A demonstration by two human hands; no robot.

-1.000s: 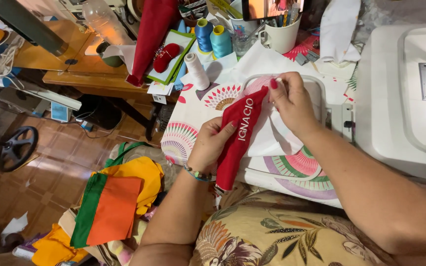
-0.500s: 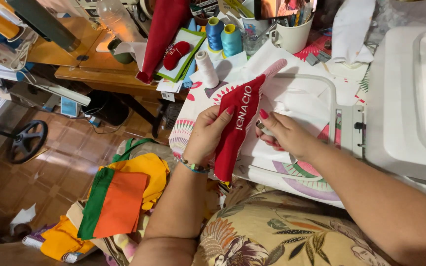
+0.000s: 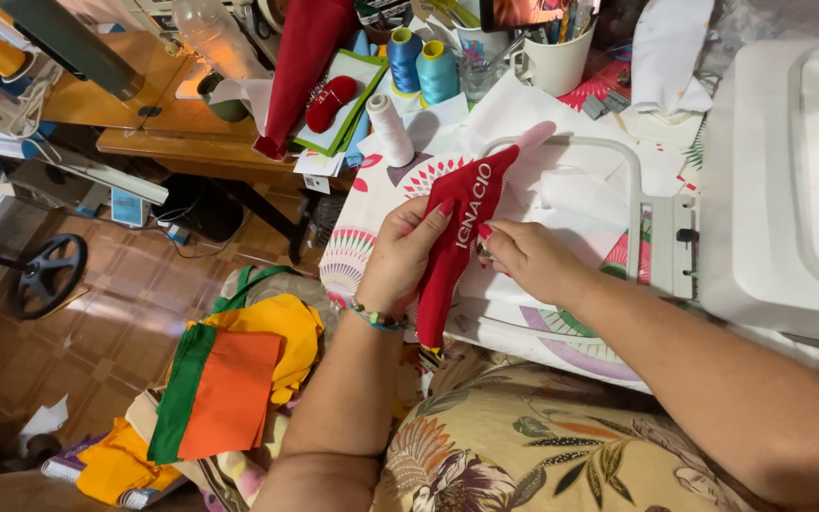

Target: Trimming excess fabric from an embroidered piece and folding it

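Note:
A long red fabric piece (image 3: 457,237) with white embroidered lettering runs diagonally over a white embroidery hoop (image 3: 632,180) holding white backing. My left hand (image 3: 400,256) grips the red piece along its left edge, thumb on top. My right hand (image 3: 528,258) pinches its right edge near the middle; a small dark item may sit under the fingers, but it is too hidden to tell. The piece's lower end hangs over my lap.
A white embroidery machine (image 3: 789,180) fills the right side. Thread spools (image 3: 424,66), a white mug (image 3: 556,62), a red pincushion (image 3: 331,101) and a red cloth (image 3: 300,66) crowd the back. Orange, green and yellow fabric (image 3: 225,389) lies on the floor at left.
My right hand came off the upper end of the red piece and slid down to its right edge. The left hand kept its hold, and the view shifted slightly.

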